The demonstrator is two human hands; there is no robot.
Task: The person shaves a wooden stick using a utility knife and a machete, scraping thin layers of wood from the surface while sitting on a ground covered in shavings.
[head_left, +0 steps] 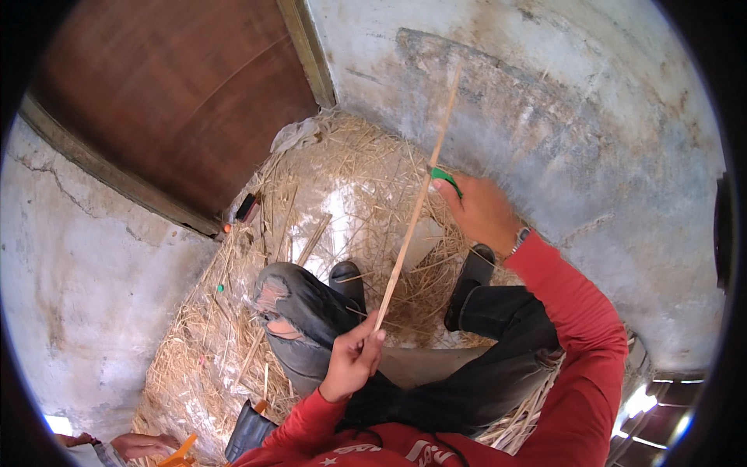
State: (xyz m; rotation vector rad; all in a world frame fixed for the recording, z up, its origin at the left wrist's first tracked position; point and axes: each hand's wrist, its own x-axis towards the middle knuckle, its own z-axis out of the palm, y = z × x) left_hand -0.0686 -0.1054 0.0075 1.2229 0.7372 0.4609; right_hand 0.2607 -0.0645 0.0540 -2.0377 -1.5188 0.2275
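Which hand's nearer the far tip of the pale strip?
Right. Right hand, gripping a green object, is partway down the strip from the tip; left hand pinches the opposite end.

Left hand low, pinching; right hand farther forward, curled in a grip; right arm bent out wide.

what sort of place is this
Probably a worn room used as a simple workshop: it has a stained, peeling wall, what looks like a brown door, and straw-like scraps strewn underfoot.
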